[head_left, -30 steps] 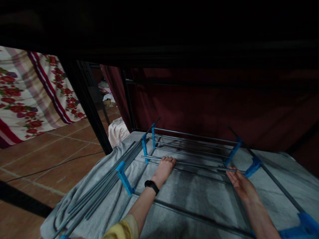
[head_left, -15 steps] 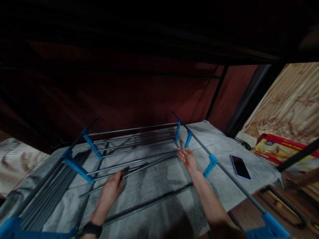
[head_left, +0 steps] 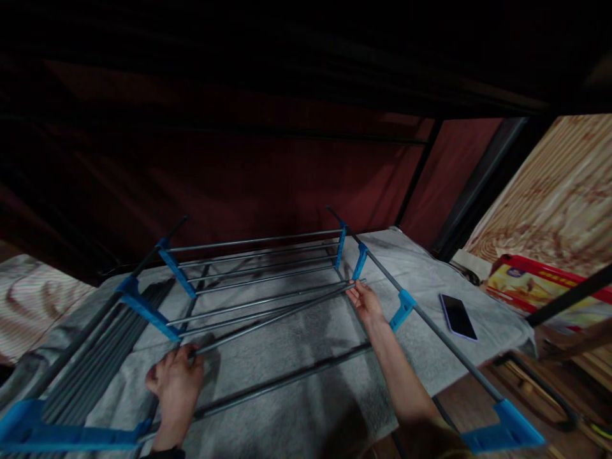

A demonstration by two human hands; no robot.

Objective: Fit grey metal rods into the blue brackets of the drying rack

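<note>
A grey metal rod (head_left: 248,331) slants across the middle of a rack frame made of grey tubes and blue plastic brackets. My left hand (head_left: 178,381) is closed around the rod's left end, just in front of a left-side blue bracket (head_left: 148,312). At the other end, the fingers of my right hand (head_left: 366,303) pinch the rod below a right-side blue bracket (head_left: 360,261). Several crossbars (head_left: 268,275) span the frame behind it, between the left and right brackets. A thicker tube (head_left: 282,382) crosses nearer to me.
Several loose grey rods (head_left: 102,360) lie bundled at the left on the grey cloth (head_left: 306,414). To the right are a phone (head_left: 458,317) and a red and yellow box (head_left: 540,287). Dark metal posts (head_left: 488,185) and a red panel (head_left: 268,185) stand behind.
My left hand has slid left and nearer to me, from partway along the rod to its left end. My right hand stays near the right brackets, still pinching the rod.
</note>
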